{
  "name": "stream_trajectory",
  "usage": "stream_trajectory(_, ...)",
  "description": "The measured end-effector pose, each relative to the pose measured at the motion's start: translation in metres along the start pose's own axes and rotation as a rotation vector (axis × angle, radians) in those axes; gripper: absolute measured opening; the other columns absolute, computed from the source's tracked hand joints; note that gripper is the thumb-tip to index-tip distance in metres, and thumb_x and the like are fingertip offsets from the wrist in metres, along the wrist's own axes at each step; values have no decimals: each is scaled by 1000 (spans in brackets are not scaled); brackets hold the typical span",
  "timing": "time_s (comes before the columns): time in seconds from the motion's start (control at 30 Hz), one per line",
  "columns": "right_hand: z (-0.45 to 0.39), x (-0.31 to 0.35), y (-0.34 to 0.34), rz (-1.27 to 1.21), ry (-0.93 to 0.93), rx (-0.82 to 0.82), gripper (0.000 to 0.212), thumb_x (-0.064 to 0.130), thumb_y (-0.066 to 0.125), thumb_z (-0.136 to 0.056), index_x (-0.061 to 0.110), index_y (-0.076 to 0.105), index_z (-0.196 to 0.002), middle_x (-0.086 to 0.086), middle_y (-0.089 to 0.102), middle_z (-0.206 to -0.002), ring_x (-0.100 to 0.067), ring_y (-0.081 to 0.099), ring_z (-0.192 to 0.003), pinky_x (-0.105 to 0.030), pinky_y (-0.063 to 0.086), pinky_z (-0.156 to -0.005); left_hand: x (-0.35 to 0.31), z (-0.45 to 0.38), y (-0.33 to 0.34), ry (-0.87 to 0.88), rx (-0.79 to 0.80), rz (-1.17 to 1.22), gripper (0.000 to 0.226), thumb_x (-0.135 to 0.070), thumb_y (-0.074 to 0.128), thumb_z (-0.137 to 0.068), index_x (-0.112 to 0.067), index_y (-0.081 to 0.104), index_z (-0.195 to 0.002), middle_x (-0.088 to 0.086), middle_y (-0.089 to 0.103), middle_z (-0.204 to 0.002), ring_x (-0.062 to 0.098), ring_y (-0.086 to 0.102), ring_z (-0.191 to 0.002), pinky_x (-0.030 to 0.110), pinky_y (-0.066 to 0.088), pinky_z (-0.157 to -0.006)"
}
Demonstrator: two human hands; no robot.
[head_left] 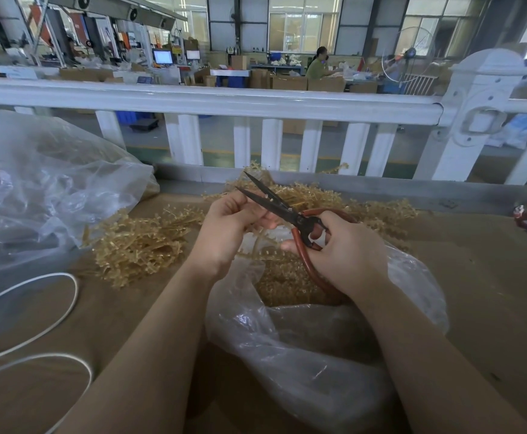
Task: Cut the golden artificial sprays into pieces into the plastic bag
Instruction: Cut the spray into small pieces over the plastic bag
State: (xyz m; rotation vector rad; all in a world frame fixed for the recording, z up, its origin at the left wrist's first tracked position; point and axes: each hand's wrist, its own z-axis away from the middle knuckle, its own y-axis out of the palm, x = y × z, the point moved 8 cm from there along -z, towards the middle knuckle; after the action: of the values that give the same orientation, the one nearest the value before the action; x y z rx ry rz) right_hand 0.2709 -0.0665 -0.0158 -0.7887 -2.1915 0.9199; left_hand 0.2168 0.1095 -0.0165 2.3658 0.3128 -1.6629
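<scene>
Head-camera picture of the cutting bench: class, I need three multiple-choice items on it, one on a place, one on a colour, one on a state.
1. Where does the open plastic bag lie?
A. under the two hands
B. on the white fence rail
C. on the floor beyond the fence

2. What colour are the handles of the scissors?
A. blue
B. reddish brown
C. white

3. How do the scissor blades stand?
A. shut tight
B. parted
C. hidden in the bag

Answers:
1 A: the bag's mouth gapes below the left hand and right hand, with cut golden pieces inside.
2 B: the loop in the right hand is reddish brown.
3 B: the two dark tips are apart above the left hand.
</scene>
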Motion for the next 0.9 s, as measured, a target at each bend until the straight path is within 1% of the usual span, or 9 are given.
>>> stream_trajectory(0.13, 0, -1, 3, -15, 8, 19, 74, 98, 33, -68, 36, 61, -98, 22, 56, -65, 3, 50, -55, -18, 47, -51, 0, 1, 2, -14, 7, 15, 18, 5, 51, -96, -1, 67, -92, 8, 72, -81, 26, 65, -75, 61, 46, -93)
stream_trajectory(0.2, 0, -2, 2, -26, 12, 16, 77, 100, 31, -67, 36, 62, -97, 22, 56, -64, 4, 49, -55, -17, 45, -50, -1, 1, 3, -10, 8, 19, 20, 5, 50, -96, -3, 67, -89, 6, 71, -78, 24, 65, -73, 54, 47, -89)
stream_trajectory(0.27, 1, -2, 0, -36, 14, 3, 76, 100, 32, -66, 37, 62, -97, 24, 51, -61, 6, 46, -53, -15, 38, -47, -1, 1, 4, -9, 14, 25, 20, 4, 50, -97, -4, 66, -88, 5, 71, -77, 24, 65, -72, 49, 47, -87)
stream_trajectory(0.4, 1, 0, -2, -32, 4, -17, 67, 94, 41, -72, 38, 62, -99, 26, 45, -58, 8, 42, -51, -14, 29, -44, -4, 1, 4, 27, 0, 19, 17, 4, 52, -96, -3, 66, -91, 6, 71, -76, 23, 65, -71, 42, 50, -81)
stream_trajectory(0.47, 1, 0, -2, -25, 1, -15, 68, 96, 38, -70, 38, 60, -97, 26, 45, -58, 8, 41, -51, -14, 28, -45, -7, 2, 4, 70, -22, -12, 14, 4, 55, -95, -4, 67, -95, 6, 72, -75, 22, 66, -70, 34, 55, -75)
stream_trajectory(0.53, 1, 0, -2, -34, 7, -14, 71, 100, 32, -66, 39, 56, -92, 24, 45, -58, 8, 41, -52, -15, 28, -46, -11, 3, 4, 111, -42, -55, 14, 5, 56, -94, -4, 67, -97, 6, 73, -74, 19, 67, -68, 28, 55, -69)
stream_trajectory(0.63, 2, 0, -3, -51, 3, -19, 73, 102, 28, -64, 40, 54, -93, 28, 42, -61, 7, 40, -54, -14, 28, -48, -12, 4, 4, 134, -63, -103, 18, 6, 56, -93, -7, 68, -92, 6, 73, -73, 19, 68, -67, 26, 56, -67)
stream_trajectory(0.73, 2, 1, -4, -59, -3, -29, 69, 100, 30, -66, 41, 53, -92, 28, 41, -61, 8, 40, -53, -14, 28, -47, -13, 4, 3, 144, -80, -110, 20, 6, 58, -93, -10, 70, -90, 6, 74, -75, 20, 69, -69, 28, 57, -69)
stream_trajectory(0.9, 1, 0, -2, -50, -4, -9, 78, 99, 32, -65, 34, 61, -95, 26, 46, -63, 7, 44, -55, -15, 31, -47, -15, 4, 3, 150, -78, -98, 22, 7, 58, -92, -10, 71, -89, 7, 74, -77, 19, 68, -69, 26, 56, -68)
